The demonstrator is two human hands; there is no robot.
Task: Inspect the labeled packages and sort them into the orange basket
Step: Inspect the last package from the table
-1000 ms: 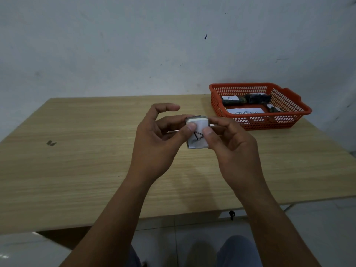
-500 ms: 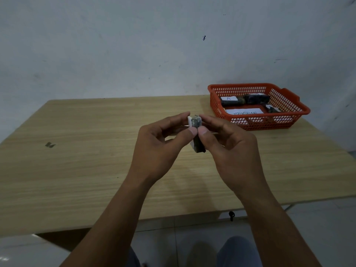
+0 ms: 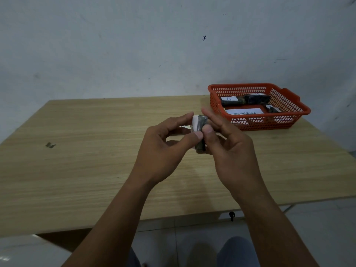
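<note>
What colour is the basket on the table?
Orange, clear in the head view: the basket has mesh sides.

table (image 3: 96, 170) left: open | orange basket (image 3: 256, 125) right: obstacle, seemingly part-filled

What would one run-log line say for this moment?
step: inspect | left hand and right hand: pinch package edge-on above table | orange basket: holds packages

Both hands have turned the package (image 3: 200, 132): its white labelled face, earlier toward the camera, now points left, edge-on.
</note>
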